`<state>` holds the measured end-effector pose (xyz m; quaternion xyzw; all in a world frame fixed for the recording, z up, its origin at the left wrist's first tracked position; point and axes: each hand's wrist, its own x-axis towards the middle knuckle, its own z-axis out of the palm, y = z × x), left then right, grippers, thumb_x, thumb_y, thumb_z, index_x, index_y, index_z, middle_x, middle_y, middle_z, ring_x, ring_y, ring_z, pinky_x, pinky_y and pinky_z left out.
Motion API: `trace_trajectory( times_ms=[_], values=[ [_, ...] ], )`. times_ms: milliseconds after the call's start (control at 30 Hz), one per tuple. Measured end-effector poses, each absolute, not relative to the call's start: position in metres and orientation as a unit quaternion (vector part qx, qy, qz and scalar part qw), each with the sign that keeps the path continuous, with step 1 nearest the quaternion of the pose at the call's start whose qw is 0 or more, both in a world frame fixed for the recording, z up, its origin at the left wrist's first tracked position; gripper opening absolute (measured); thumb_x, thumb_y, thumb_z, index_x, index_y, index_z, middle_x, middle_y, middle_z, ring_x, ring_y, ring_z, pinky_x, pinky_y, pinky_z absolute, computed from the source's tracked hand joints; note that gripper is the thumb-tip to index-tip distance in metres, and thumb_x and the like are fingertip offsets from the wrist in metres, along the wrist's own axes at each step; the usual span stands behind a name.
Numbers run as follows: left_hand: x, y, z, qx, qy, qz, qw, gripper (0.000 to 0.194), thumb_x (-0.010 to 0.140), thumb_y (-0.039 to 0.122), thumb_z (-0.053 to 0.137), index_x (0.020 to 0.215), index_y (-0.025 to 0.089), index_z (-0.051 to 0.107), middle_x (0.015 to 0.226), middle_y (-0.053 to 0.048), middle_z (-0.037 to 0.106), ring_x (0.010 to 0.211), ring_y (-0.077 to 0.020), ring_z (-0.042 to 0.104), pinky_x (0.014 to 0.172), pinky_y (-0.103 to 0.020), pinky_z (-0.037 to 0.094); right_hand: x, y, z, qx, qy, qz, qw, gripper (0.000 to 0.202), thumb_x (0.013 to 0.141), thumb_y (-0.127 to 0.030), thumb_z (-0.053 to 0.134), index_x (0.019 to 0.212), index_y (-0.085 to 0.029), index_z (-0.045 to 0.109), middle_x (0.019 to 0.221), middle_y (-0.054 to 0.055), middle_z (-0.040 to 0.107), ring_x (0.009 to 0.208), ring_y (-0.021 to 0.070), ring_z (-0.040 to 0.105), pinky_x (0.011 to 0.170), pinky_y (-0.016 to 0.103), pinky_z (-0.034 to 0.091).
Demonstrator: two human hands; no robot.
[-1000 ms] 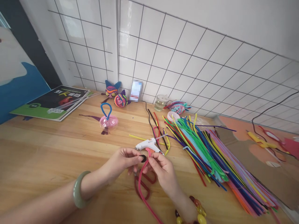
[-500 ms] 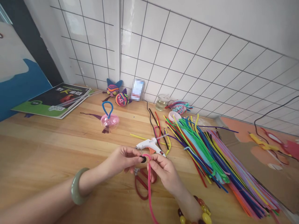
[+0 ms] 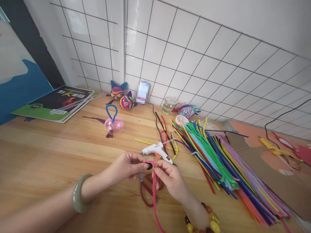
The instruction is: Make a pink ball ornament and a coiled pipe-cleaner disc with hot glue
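My left hand [image 3: 133,165] pinches a small black round piece [image 3: 149,166] between thumb and fingertips. Around its edge bends the end of a pink pipe cleaner [image 3: 155,204], gripped by the closed fingers of my right hand [image 3: 168,176]. The rest of that pipe cleaner hangs down past the bottom of the view. Below both hands lie red-handled scissors [image 3: 146,192], partly covered by them. Just beyond my fingers is a white glue gun [image 3: 156,150] on its side.
Bundles of coloured pipe cleaners [image 3: 213,158] lie right of my hands. Behind are a pink clear ball with a blue loop [image 3: 114,124], a glass jar [image 3: 169,105], a white cap [image 3: 181,120] and striped fish figures [image 3: 127,101]. A book [image 3: 60,103] lies left, a phone [image 3: 143,92] stands at the wall.
The pink pipe cleaner's end has come in closer against the black piece and now curves round its edge. My right hand has shifted slightly left.
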<state>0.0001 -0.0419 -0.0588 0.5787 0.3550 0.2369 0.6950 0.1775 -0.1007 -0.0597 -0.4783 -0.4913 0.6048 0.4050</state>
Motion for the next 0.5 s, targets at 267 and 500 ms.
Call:
trace_trajectory(
  times_ms=[267, 500],
  values=[
    [0.0003, -0.0418, -0.0569, 0.58, 0.364, 0.229, 0.692, 0.027, 0.07, 0.039, 0.063, 0.082, 0.015, 0.068, 0.055, 0.002, 0.058, 0.036, -0.0029, 0.039, 0.034, -0.015, 0.031, 0.1785, -0.1008, -0.06, -0.478, -0.495, 0.609, 0.396, 0.025, 0.081, -0.039, 0.053, 0.084, -0.014, 0.053, 0.057, -0.005, 0.052, 0.042, 0.0059, 0.05, 0.042, 0.018, 0.038],
    [0.0002, -0.0422, -0.059, 0.576, 0.36, 0.235, 0.695, 0.028, 0.07, 0.04, 0.063, 0.082, 0.014, 0.066, 0.055, 0.002, 0.058, 0.035, -0.0031, 0.04, 0.034, -0.015, 0.03, 0.1777, -0.1006, -0.0597, -0.481, -0.491, 0.61, 0.394, 0.025, 0.08, -0.04, 0.053, 0.084, -0.015, 0.053, 0.057, -0.005, 0.052, 0.043, 0.0062, 0.05, 0.042, 0.018, 0.039]
  ],
)
